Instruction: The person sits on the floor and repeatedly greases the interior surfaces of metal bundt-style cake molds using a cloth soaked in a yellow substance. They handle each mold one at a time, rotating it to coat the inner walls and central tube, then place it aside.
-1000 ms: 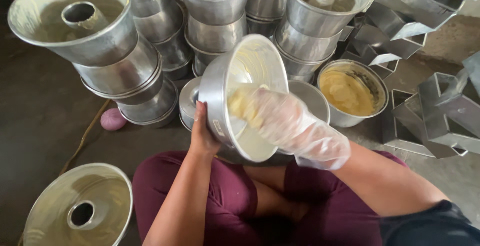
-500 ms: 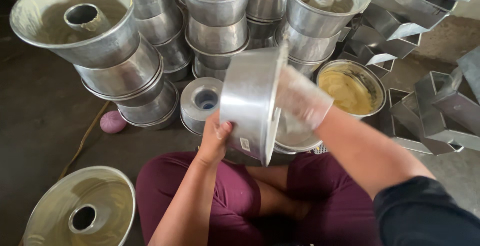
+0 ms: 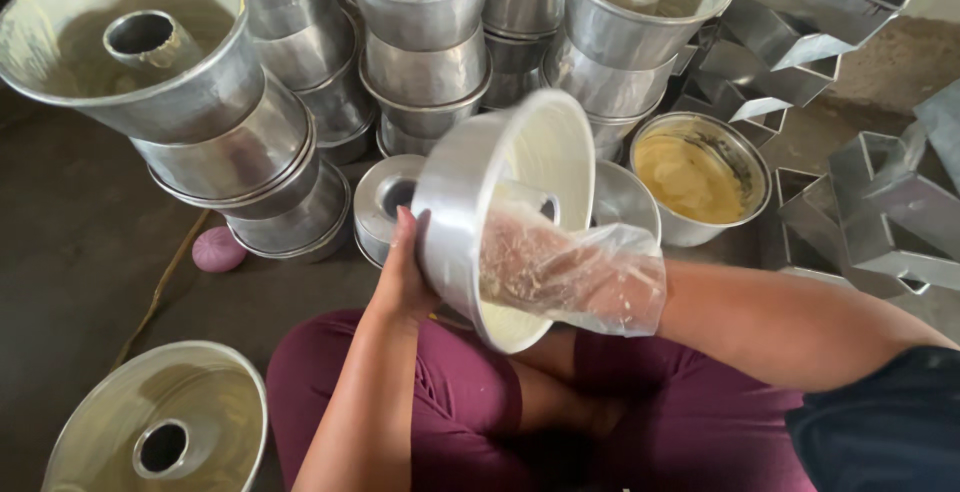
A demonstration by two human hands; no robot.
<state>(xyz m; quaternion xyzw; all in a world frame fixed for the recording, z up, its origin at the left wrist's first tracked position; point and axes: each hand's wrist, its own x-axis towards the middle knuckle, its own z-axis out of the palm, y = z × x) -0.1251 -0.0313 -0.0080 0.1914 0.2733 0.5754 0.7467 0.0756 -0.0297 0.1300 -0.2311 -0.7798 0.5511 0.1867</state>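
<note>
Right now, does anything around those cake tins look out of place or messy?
One thing stands out: a small pink ball-like object lies on the floor beside the leaning stack of tube pans, unlike the metalware around it. I cannot tell what it is.

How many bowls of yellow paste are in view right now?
1: a metal bowl on the floor, right of the held pan. Others could be hidden behind the stacks.
</note>
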